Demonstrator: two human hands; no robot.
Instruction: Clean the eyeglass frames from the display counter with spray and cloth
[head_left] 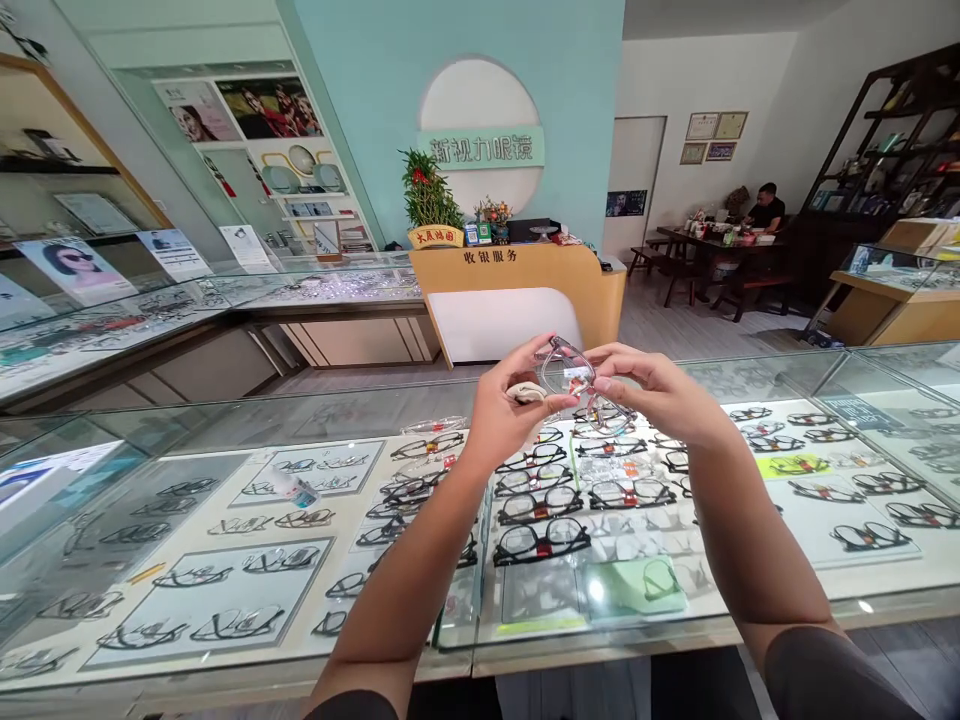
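Observation:
A pair of clear-lensed eyeglasses (pixel 553 372) is raised over the glass display counter (pixel 487 640), held between both hands. My left hand (pixel 501 405) grips one side of the frame, thumb and fingers closed, with a folded pale cloth (pixel 527 392) tucked in the palm. On the other side, my right hand (pixel 664 395) pinches the frame near a lens and temple. A small reddish label shows at the lens. Below the hands, rows of dark-framed glasses (pixel 541 541) with red tags lie in the case.
A small bottle (pixel 298 490) rests on the counter's left part. Farther left runs another glass showcase (pixel 112 335) with display cards. Beyond the counter stand a wooden cashier desk (pixel 525 280) and a plant (pixel 429 195). A person (pixel 766 212) sits at a dark table (pixel 712 245) at the back right.

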